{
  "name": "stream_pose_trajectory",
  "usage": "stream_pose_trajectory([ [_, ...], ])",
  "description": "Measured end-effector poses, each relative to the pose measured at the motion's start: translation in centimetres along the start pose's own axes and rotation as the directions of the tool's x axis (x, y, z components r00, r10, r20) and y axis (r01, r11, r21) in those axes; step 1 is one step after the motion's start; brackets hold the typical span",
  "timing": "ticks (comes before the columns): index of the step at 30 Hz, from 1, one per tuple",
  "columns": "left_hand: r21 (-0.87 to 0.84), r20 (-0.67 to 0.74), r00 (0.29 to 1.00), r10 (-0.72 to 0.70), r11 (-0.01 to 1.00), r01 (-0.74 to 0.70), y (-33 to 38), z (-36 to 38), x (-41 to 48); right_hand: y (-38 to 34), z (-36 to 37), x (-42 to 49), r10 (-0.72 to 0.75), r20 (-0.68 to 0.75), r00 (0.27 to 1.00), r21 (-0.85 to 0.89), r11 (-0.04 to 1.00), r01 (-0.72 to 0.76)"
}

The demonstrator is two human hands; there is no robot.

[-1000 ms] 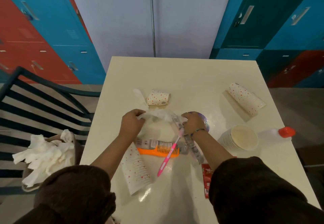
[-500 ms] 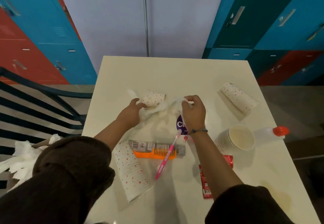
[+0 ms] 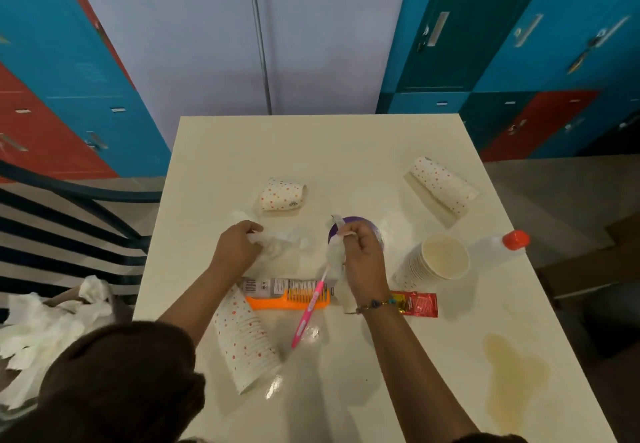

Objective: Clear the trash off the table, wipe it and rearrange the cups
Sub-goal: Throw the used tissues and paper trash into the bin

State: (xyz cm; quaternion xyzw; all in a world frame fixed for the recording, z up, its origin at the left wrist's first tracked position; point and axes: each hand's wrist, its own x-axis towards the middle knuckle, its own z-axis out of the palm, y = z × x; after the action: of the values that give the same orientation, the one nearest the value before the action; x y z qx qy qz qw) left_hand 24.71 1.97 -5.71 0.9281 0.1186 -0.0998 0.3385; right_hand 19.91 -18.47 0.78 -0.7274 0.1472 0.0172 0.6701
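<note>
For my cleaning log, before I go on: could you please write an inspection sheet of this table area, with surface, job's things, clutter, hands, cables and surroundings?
Surface: cream table; brownish spill at the near right.
Job's things: single cup on its side; far stack and near stack of cups lying down; third stack mouth up at right.
Clutter: orange comb, pink toothbrush across it, grey packet, red sachet, purple disc, bottle with red cap.
Hands: left hand grips crumpled tissue; right hand pinches tissue strip.
Cables: nothing seen.
Surroundings: lockers behind; chair at left; pile of tissues beside the table.
</note>
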Motion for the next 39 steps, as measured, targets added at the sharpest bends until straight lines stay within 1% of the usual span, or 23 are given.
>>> stream_pose_trajectory([
  [2, -0.17, -0.018, 1.0, -0.01, 0.985, 0.007, 2.2, -1.5, -3.2, -0.3, 0.2, -1.3, 0.062, 0.047, 0.997, 0.089, 0.994, -0.066],
  [3, -0.27, -0.014, 1.0, -0.007, 0.963, 0.003, 3.3, -2.3, -5.1, -0.5, 0.3, -1.9, 0.094, 0.075, 0.993, 0.124, 0.987, -0.103],
  [5, -0.444, 0.0, 1.0, 0.014, 0.896, -0.013, 5.0, -3.4, -9.0, -0.7, 1.1, -3.2, 0.137, 0.138, 0.981, 0.21, 0.964, -0.164],
  [6, -0.503, -0.007, 1.0, 0.025, 0.864, -0.025, 5.6, -3.8, -10.9, -0.9, 1.7, -4.0, 0.151, 0.172, 0.973, 0.243, 0.951, -0.191],
  [9, -0.584, -0.046, 0.999, -0.001, 0.811, -0.026, 6.3, -4.5, -15.5, -1.6, 4.0, -6.5, 0.141, 0.285, 0.948, 0.269, 0.938, -0.22],
  [11, -0.639, -0.067, 0.998, -0.013, 0.768, -0.033, 6.3, -5.1, -17.6, -1.9, 5.7, -8.4, 0.099, 0.385, 0.917, 0.278, 0.936, -0.217],
  [14, -0.727, -0.155, 0.988, -0.011, 0.678, -0.107, 5.1, -6.7, -19.6, -2.8, 8.1, -11.0, 0.047, 0.508, 0.86, 0.196, 0.966, -0.169],
  [16, -0.728, -0.194, 0.981, -0.033, 0.675, -0.121, 3.4, -8.0, -20.2, -2.8, 9.7, -11.9, 0.058, 0.552, 0.832, 0.089, 0.988, -0.128],
  [18, -0.698, -0.208, 0.976, -0.064, 0.709, -0.102, 0.6, -9.8, -20.7, -2.7, 12.3, -13.1, 0.074, 0.579, 0.812, -0.012, 0.997, -0.082],
  [21, -0.578, -0.256, 0.962, -0.096, 0.812, -0.073, -3.5, -12.2, -21.2, -2.0, 16.4, -14.3, 0.094, 0.563, 0.821, -0.098, 0.994, -0.047],
  [23, -0.517, -0.204, 0.972, -0.12, 0.856, -0.003, -7.9, -14.8, -21.6, -1.4, 20.4, -15.7, 0.149, 0.569, 0.809, -0.167, 0.984, -0.064],
  [24, -0.506, -0.172, 0.972, -0.161, 0.861, 0.053, -9.4, -15.4, -21.4, -1.2, 21.4, -15.8, 0.173, 0.572, 0.802, -0.208, 0.976, -0.062],
  [25, -0.501, -0.16, 0.955, -0.249, 0.854, 0.139, -14.0, -17.5, -21.9, -0.9, 25.7, -17.3, 0.225, 0.596, 0.771, -0.265, 0.961, -0.076],
  [26, -0.488, -0.159, 0.944, -0.289, 0.854, 0.18, -15.2, -18.0, -21.8, -0.9, 26.5, -17.2, 0.24, 0.581, 0.778, -0.286, 0.955, -0.082],
  [27, -0.489, -0.157, 0.932, -0.327, 0.845, 0.214, -16.9, -18.8, -22.0, -1.0, 28.0, -17.3, 0.242, 0.583, 0.776, -0.28, 0.956, -0.088],
  [28, -0.492, -0.161, 0.922, -0.352, 0.838, 0.235, -17.1, -19.3, -22.0, -1.2, 28.6, -16.8, 0.219, 0.581, 0.784, -0.251, 0.964, -0.083],
  [30, -0.512, -0.17, 0.904, -0.392, 0.819, 0.258, -19.2, -21.0, -22.4, -1.0, 31.6, -16.4, 0.192, 0.584, 0.789, -0.256, 0.966, -0.046],
  [33, -0.54, -0.186, 0.873, -0.451, 0.789, 0.292, -25.4, -23.9, -23.1, 1.8, 39.2, -17.7, 0.142, 0.59, 0.795, -0.325, 0.943, 0.073],
  [35, -0.536, -0.19, 0.865, -0.465, 0.787, 0.306, -27.8, -24.8, -23.2, 4.3, 42.2, -17.7, 0.046, 0.579, 0.814, -0.352, 0.914, 0.199],
  [37, -0.515, -0.194, 0.856, -0.478, 0.793, 0.326, -29.9, -25.4, -23.3, 7.0, 45.1, -17.6, -0.038, 0.605, 0.795, -0.401, 0.848, 0.346],
  [39, -0.492, -0.195, 0.857, -0.476, 0.804, 0.335, -31.2, -25.6, -23.1, 9.7, 46.9, -16.8, -0.057, 0.638, 0.768, -0.498, 0.73, 0.468],
])
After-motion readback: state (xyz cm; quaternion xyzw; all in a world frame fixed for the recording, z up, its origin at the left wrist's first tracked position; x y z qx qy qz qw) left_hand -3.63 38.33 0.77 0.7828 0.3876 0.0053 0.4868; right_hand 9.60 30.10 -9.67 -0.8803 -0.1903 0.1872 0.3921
